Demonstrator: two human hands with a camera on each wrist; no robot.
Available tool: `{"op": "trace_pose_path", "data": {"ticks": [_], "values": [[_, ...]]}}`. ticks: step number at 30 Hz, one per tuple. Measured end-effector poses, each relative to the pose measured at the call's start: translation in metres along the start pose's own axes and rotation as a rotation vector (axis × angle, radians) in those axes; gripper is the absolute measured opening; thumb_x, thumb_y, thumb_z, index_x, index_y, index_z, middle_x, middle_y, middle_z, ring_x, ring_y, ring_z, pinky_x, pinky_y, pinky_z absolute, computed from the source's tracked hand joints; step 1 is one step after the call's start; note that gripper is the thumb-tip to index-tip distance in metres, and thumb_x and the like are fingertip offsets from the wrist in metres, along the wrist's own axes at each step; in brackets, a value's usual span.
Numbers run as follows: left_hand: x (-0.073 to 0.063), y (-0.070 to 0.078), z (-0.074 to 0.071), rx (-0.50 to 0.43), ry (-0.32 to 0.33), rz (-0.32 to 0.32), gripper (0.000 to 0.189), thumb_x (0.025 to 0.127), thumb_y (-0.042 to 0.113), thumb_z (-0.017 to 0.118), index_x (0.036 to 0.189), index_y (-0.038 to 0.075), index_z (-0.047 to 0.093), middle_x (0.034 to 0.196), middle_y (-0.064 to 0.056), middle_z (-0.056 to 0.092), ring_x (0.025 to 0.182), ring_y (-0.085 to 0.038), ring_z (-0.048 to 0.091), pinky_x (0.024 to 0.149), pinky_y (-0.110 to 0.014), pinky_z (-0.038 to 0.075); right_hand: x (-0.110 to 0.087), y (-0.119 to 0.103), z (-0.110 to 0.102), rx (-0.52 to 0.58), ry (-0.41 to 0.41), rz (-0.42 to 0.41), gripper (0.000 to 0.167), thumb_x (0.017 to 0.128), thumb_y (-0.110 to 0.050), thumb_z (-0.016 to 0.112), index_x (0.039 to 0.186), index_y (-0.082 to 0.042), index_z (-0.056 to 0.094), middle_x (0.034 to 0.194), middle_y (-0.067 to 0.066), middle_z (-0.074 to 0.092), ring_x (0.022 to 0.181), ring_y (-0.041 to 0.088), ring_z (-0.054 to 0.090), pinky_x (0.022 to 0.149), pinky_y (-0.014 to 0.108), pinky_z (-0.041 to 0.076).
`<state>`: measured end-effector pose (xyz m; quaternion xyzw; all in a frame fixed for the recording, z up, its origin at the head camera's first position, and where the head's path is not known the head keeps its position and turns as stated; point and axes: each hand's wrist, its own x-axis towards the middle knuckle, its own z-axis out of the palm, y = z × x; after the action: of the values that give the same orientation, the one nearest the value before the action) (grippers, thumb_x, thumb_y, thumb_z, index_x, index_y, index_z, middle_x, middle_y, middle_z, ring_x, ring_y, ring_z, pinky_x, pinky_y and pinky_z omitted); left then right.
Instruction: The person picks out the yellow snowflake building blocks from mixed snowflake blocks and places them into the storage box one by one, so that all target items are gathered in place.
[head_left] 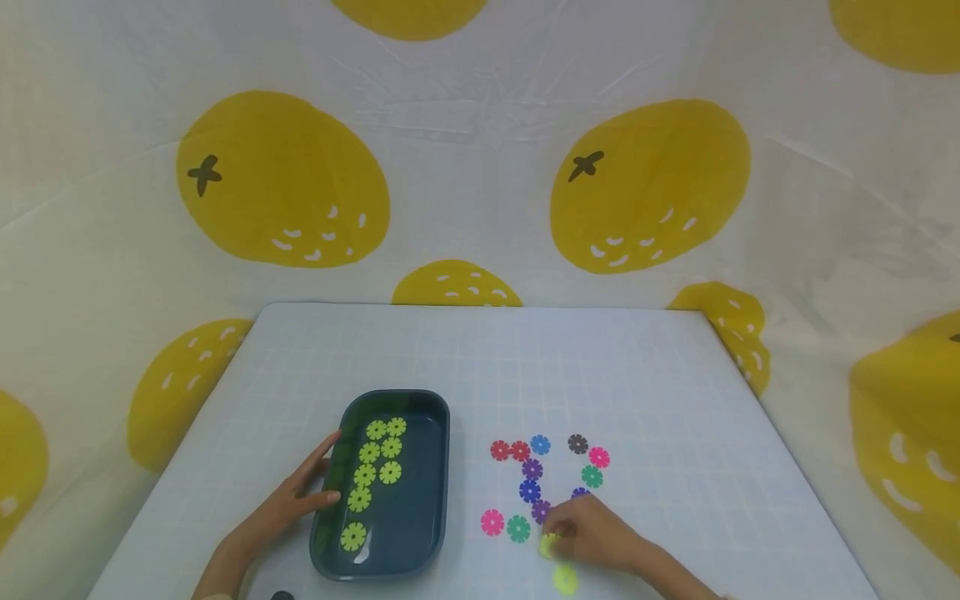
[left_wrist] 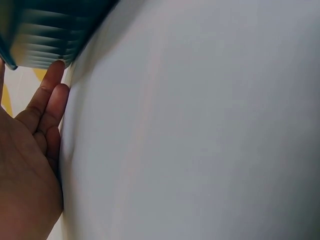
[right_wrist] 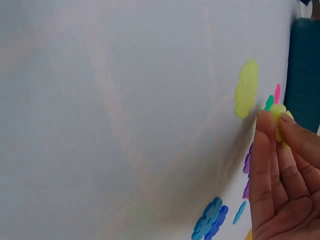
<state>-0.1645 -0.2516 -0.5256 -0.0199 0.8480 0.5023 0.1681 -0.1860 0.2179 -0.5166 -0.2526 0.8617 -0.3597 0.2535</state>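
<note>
My right hand (head_left: pixel 596 533) pinches a yellow-green notched plastic disc (right_wrist: pixel 278 112) between thumb and fingertips, just above the table. Another yellow-green disc (head_left: pixel 566 578) lies below that hand on the cloth. Over to the left, my left hand (head_left: pixel 296 492) rests against the near-left side of a dark teal tray (head_left: pixel 416 550), its thumb at the rim. In the left wrist view, extended fingers (left_wrist: pixel 52 82) touch the tray's outer wall low down. Several yellow-green discs (head_left: pixel 360 500) lie inside the tray, mostly along its left half.
Loose discs lie on the white table (head_left: pixel 675 383) right of the tray: red (head_left: pixel 500 450), light blue (head_left: pixel 540 444), purple (head_left: pixel 532 469), pink (head_left: pixel 492 522), green (head_left: pixel 518 528) and black (head_left: pixel 577 444) among them. A fruit-print curtain (head_left: pixel 480 183) hangs behind. A small dark object (head_left: pixel 282 596) shows at the bottom edge.
</note>
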Motion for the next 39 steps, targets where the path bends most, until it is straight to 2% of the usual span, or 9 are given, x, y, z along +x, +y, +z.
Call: {"op": "trace_pose_path", "data": {"ticks": [4,11,15,26,33,39], "values": [[0.0,0.001,0.0,0.008,0.004,0.001,0.088,0.093,0.032,0.067,0.16,0.034,0.01,0.16,-0.026,0.024,0.143,-0.051,0.023,0.106,-0.08,0.021,-0.002,0.0,0.004,0.191,0.06,0.084,0.009,0.082,-0.017,0.077,0.09,-0.015,0.075,0.081,-0.006,0.072,0.073,0.009,0.065,0.066,0.024,0.056],[0.001,-0.003,0.001,-0.004,0.007,0.003,0.088,0.092,0.031,0.068,0.159,0.035,0.01,0.161,-0.023,0.022,0.144,-0.05,0.022,0.105,-0.08,0.021,-0.001,-0.009,0.007,0.49,0.143,0.369,0.024,0.081,-0.02,0.08,0.098,-0.004,0.073,0.084,0.006,0.076,0.074,0.019,0.073,0.07,0.029,0.06],[0.001,-0.004,0.001,0.001,0.008,0.002,0.088,0.093,0.031,0.068,0.159,0.035,0.01,0.16,-0.024,0.023,0.143,-0.05,0.023,0.105,-0.08,0.022,-0.002,-0.01,0.008,0.643,0.165,0.437,0.029,0.083,-0.017,0.079,0.104,0.002,0.071,0.09,0.011,0.076,0.079,0.022,0.076,0.071,0.03,0.061],[0.003,-0.005,0.001,0.027,0.015,-0.006,0.089,0.092,0.034,0.068,0.159,0.038,0.009,0.161,-0.024,0.021,0.144,-0.051,0.022,0.106,-0.08,0.02,-0.007,-0.008,0.01,0.76,0.183,0.484,0.028,0.085,-0.013,0.076,0.107,0.003,0.07,0.091,0.013,0.076,0.078,0.02,0.075,0.073,0.029,0.061],[0.004,-0.004,0.0,-0.002,0.009,-0.004,0.089,0.092,0.032,0.068,0.159,0.037,0.009,0.163,-0.022,0.018,0.145,-0.05,0.019,0.107,-0.081,0.012,-0.007,-0.01,0.013,0.781,0.188,0.514,0.027,0.085,-0.013,0.076,0.106,0.003,0.07,0.091,0.014,0.076,0.079,0.021,0.076,0.072,0.028,0.061],[0.003,-0.005,0.001,0.004,0.008,-0.012,0.089,0.092,0.033,0.067,0.159,0.039,0.009,0.162,-0.024,0.019,0.145,-0.052,0.018,0.106,-0.081,0.017,-0.007,-0.013,0.013,0.791,0.192,0.491,0.034,0.085,-0.014,0.077,0.111,0.006,0.067,0.093,0.012,0.076,0.083,0.021,0.076,0.075,0.028,0.061]]}}
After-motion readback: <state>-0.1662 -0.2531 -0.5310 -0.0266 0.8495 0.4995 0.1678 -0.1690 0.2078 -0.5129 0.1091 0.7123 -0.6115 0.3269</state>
